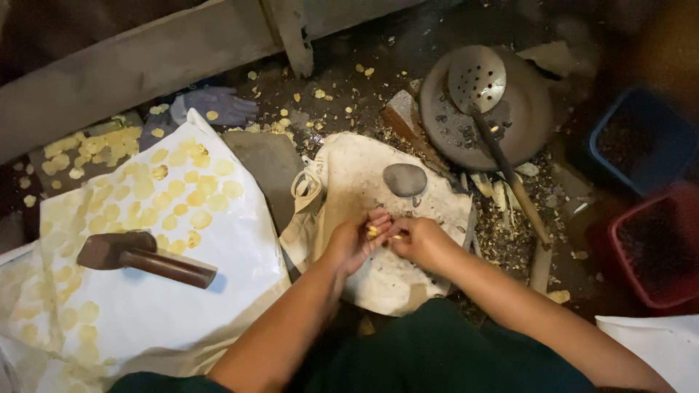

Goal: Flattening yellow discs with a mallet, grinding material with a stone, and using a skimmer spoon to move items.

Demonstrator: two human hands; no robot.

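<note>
**Small yellow pieces pinched over the cloth**

We are pinching small yellow pieces (373,231) between both hands, the left hand (354,242) and right hand (416,240) pressing close together above the stained cream cloth (349,175). On that cloth, just beyond our fingers, a smooth grey stone (405,180) is lying. Left of the cloth, a white sheet (145,313) is holding flat yellow discs and a wooden mallet (142,258). Right of the cloth, a perforated metal ladle (477,78) is resting in a round dark pan (524,124).
</note>
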